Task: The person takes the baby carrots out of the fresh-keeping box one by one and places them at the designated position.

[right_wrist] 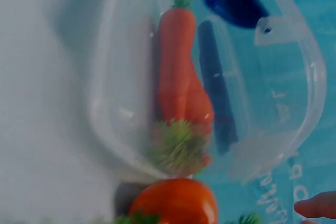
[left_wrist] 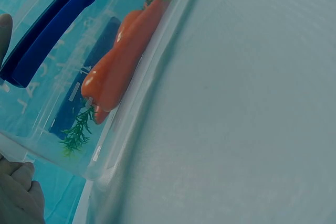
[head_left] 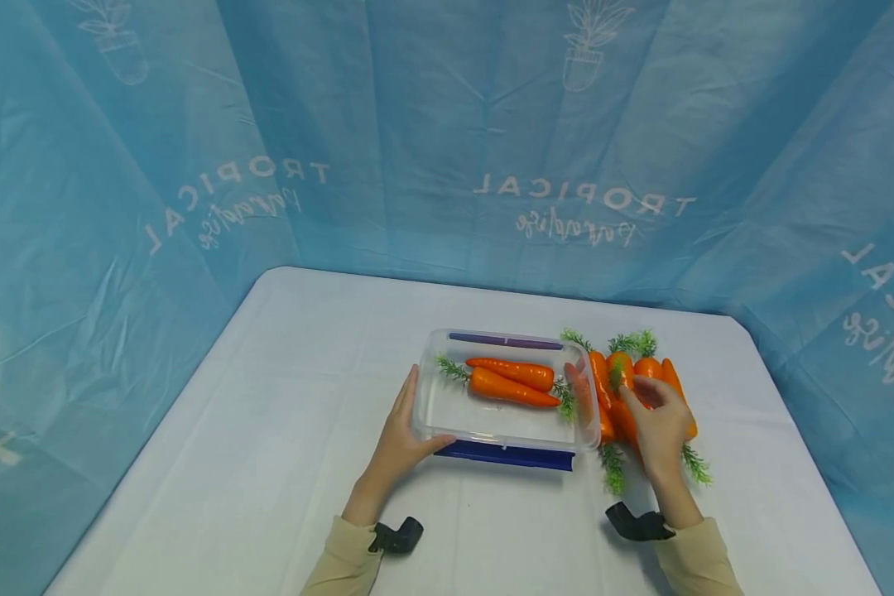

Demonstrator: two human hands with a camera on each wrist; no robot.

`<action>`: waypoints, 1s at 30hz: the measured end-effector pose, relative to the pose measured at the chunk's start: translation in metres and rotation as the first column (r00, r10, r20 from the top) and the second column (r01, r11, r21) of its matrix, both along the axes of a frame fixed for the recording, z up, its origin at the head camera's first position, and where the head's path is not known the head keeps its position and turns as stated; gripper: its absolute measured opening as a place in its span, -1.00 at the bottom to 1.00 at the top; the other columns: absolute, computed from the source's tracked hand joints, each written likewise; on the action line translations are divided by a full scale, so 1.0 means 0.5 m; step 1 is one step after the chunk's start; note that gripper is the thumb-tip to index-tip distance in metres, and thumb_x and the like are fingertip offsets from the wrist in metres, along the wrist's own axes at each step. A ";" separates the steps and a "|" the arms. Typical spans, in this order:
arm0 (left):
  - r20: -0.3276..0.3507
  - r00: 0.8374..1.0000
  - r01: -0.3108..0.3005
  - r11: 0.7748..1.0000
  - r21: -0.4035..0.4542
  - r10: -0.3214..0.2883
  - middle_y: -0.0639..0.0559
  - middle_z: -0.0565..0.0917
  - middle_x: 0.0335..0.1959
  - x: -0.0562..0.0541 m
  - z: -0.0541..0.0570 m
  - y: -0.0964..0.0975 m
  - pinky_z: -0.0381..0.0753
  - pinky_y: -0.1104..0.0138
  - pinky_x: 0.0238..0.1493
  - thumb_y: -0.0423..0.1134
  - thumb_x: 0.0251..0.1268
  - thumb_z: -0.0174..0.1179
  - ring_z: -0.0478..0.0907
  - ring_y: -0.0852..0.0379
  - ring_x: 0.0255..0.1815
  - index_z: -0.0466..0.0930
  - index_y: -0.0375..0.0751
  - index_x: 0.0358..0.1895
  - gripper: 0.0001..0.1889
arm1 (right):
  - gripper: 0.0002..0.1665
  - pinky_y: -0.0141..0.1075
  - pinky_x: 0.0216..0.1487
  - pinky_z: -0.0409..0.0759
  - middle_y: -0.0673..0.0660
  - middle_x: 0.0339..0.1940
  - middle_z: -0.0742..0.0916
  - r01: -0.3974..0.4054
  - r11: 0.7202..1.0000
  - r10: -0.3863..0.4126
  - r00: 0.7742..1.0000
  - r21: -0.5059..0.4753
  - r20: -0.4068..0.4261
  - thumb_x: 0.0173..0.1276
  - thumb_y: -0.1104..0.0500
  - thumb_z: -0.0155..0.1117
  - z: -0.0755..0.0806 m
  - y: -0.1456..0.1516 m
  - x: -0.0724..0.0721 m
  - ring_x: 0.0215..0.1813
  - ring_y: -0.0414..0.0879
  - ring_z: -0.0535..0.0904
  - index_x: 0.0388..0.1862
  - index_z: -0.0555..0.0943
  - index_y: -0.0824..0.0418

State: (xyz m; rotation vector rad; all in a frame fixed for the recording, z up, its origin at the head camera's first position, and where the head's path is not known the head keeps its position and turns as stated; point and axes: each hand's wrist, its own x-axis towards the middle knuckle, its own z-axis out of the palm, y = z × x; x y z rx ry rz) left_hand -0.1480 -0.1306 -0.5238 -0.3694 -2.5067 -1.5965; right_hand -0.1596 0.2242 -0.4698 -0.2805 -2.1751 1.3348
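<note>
A clear plastic container with blue side clips stands on the table, holding two orange carrots with green tops. At its left front corner my left hand grips it, thumb over the front rim and fingers along the left wall. In the left wrist view the thumb lies near the blue clip. My right hand is over a pile of carrots right of the container, thumb and fingers curled around a carrot near its blurred green tuft. The hand hides part of that carrot.
The pile lies close against the container's right wall, with green tufts sticking out at front and back. A white table carries everything, and a blue printed curtain hangs behind and on both sides. Black straps with mounts sit on both wrists.
</note>
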 end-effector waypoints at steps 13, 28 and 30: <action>-0.008 1.000 -0.004 1.000 -0.002 0.003 -0.13 -0.02 0.56 -0.001 -0.003 -0.001 0.06 -0.16 0.46 0.11 -0.15 0.49 -0.01 -0.20 0.54 -0.21 0.03 0.55 0.24 | -0.72 -0.73 -0.19 0.53 0.38 -0.15 0.73 -0.253 0.965 0.256 0.966 -0.069 0.040 0.24 0.27 0.34 0.054 -0.057 -0.041 -0.29 -0.54 0.56 -0.09 0.68 0.39; -0.009 1.000 -0.013 1.000 -0.006 0.013 -0.10 -0.02 0.57 0.000 -0.005 -0.003 0.08 -0.18 0.44 0.25 -0.17 0.44 0.00 -0.19 0.54 -0.22 0.09 0.55 0.24 | -0.66 -0.55 -0.11 0.63 0.41 -0.03 0.70 -0.617 0.783 0.616 0.751 -0.080 0.237 0.25 0.30 0.31 0.060 -0.132 -0.104 -0.02 0.10 0.68 0.00 0.63 0.40; -0.013 1.000 -0.009 1.000 -0.003 0.009 -0.09 -0.02 0.57 0.000 -0.006 -0.002 0.09 -0.18 0.44 0.24 -0.17 0.44 0.00 -0.18 0.54 -0.22 0.11 0.55 0.24 | -0.67 -0.51 -0.11 0.65 0.40 -0.04 0.71 -0.636 0.769 0.630 0.733 -0.070 0.256 0.24 0.31 0.32 0.051 -0.141 -0.108 -0.04 0.11 0.69 -0.01 0.63 0.41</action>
